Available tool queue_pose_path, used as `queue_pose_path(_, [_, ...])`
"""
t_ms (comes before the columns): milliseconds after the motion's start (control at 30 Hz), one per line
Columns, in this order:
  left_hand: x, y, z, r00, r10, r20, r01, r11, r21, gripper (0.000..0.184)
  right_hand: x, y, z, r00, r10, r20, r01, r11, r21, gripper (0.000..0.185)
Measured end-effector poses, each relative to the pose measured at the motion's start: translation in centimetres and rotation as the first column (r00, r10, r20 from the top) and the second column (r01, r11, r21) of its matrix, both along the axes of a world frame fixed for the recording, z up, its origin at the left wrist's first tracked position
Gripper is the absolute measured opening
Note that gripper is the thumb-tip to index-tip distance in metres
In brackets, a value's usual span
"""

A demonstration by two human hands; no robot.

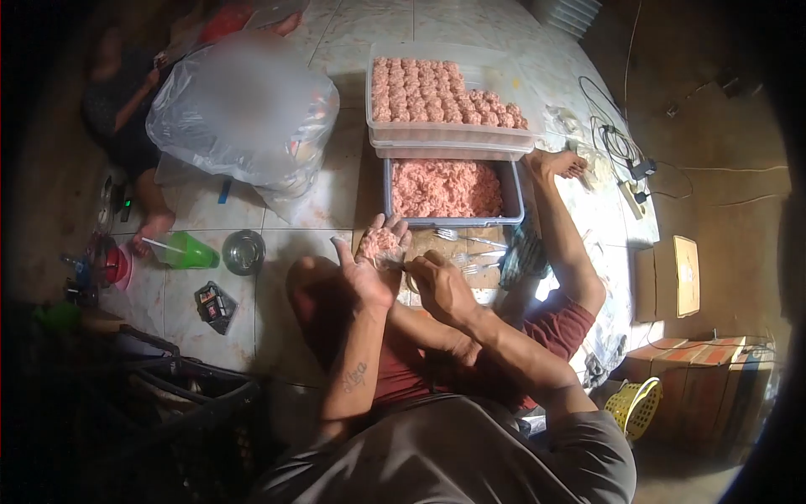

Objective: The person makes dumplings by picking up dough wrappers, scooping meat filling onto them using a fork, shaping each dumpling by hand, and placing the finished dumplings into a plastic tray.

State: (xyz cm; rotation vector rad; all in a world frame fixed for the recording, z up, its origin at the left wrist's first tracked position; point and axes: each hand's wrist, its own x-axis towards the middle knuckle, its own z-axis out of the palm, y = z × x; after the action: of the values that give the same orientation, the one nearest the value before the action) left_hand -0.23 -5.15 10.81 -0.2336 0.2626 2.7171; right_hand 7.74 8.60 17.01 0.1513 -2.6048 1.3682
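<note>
My left hand (369,273) is palm up, fingers spread, with a lump of pink minced meat (382,244) resting on it. Beside it my right hand (445,288) is closed round a thin metal utensil (395,262) whose tip reaches the lump; its exact kind is hard to make out. Just beyond both hands lies a grey-blue tub (453,222) of loose minced meat (445,186). Behind that, a clear plastic container (453,133) holds rows of shaped meat balls (420,91). Several forks (480,269) lie on cardboard in front of the tub.
A large clear plastic bag (243,109) stands at the left, near another person's foot (154,231). Closer in are a green cup (195,250), a glass bowl (243,252) and a small pack (216,307). Cables (617,139), cardboard boxes (688,386) and a yellow basket (634,407) are at the right.
</note>
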Motion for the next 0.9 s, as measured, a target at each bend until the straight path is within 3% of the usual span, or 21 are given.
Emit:
queue_pose_path(67, [-0.2,-0.3,-0.5,1.0,0.024,-0.002,-0.024,0.998,-0.058,0.094,0.5,1.2,2.2,0.986,0.027,0.163,-0.048,0.991,0.126,0.015])
queue_pose_path(100, [0.1,-0.4,-0.8,0.999,0.041,0.007,-0.04,0.993,-0.114,0.093,0.5,1.4,3.0,0.998,0.038,0.041,-0.043,0.99,0.134,0.016])
queue_pose_path(133, [0.5,-0.2,-0.4,1.0,0.03,0.009,-0.029,0.993,-0.118,0.093,0.8,1.3,1.9,0.999,0.028,0.043,-0.033,0.991,0.13,0.016])
queue_pose_path(200, [0.9,0.7,0.4,0.99,-0.117,-0.075,0.111,0.991,-0.077,0.09,0.6,0.7,-1.2,1.0,0.011,-0.02,-0.009,0.997,0.071,0.017])
queue_pose_path(267, [0.8,0.9,0.2,0.995,-0.098,-0.031,0.093,0.986,-0.135,0.087,0.9,2.0,-2.1,0.999,0.032,-0.003,-0.031,0.995,0.098,0.018])
queue_pose_path(333, [1.5,0.5,0.2,0.989,-0.11,0.094,0.134,0.941,-0.31,0.087,1.7,1.9,1.8,0.992,-0.03,0.123,0.014,0.992,0.123,0.019])
queue_pose_path(367, [1.3,0.6,-0.9,0.983,-0.18,0.019,0.18,0.96,-0.217,0.087,2.1,1.3,0.4,0.993,-0.078,0.09,0.074,0.996,0.057,0.018])
queue_pose_path(400, [1.5,0.8,-0.8,0.982,-0.189,0.02,0.189,0.957,-0.219,0.087,2.2,1.5,-3.2,1.0,0.004,-0.029,-0.004,1.0,0.019,0.018])
queue_pose_path(467, [1.5,1.0,-0.2,0.989,-0.12,0.089,0.138,0.962,-0.236,0.086,3.0,3.0,-2.8,0.993,0.004,0.12,-0.021,0.99,0.139,0.019])
queue_pose_path(533, [1.8,0.6,-1.0,0.988,-0.108,0.112,0.132,0.962,-0.239,0.088,3.1,3.2,-0.6,0.994,-0.037,0.101,0.026,0.994,0.104,0.019])
queue_pose_path(600, [2.3,1.3,-0.8,0.96,-0.269,0.081,0.279,0.943,-0.181,0.09,4.1,3.9,-1.0,0.991,-0.099,0.093,0.093,0.993,0.071,0.02])
queue_pose_path(667, [2.2,1.8,-1.4,0.962,-0.233,0.146,0.256,0.951,-0.173,0.086,4.3,6.1,-3.4,0.996,0.074,0.05,-0.083,0.979,0.188,0.019])
queue_pose_path(733, [2.4,1.8,-2.2,0.973,-0.121,0.195,0.172,0.948,-0.268,0.078,4.7,7.0,-1.0,0.991,-0.022,0.132,-0.009,0.973,0.229,0.015])
queue_pose_path(767, [2.8,1.9,-2.4,0.974,-0.13,0.187,0.178,0.947,-0.267,0.078,4.8,7.2,-1.0,0.977,-0.113,0.179,0.105,0.993,0.051,0.015])
queue_pose_path(833, [3.5,3.0,-0.5,0.959,-0.282,0.001,0.242,0.821,-0.517,0.068,4.3,7.1,-1.0,0.898,-0.21,0.387,0.303,0.933,-0.196,0.02])
queue_pose_path(867, [4.4,4.8,0.9,0.965,-0.26,0.021,0.222,0.779,-0.587,0.067,4.1,6.9,-1.1,0.898,-0.215,0.384,0.308,0.931,-0.198,0.02])
queue_pose_path(900, [5.3,5.5,2.1,0.935,-0.349,-0.053,0.244,0.747,-0.619,0.07,3.7,6.8,-1.0,0.903,-0.078,0.421,0.255,0.888,-0.382,0.022])
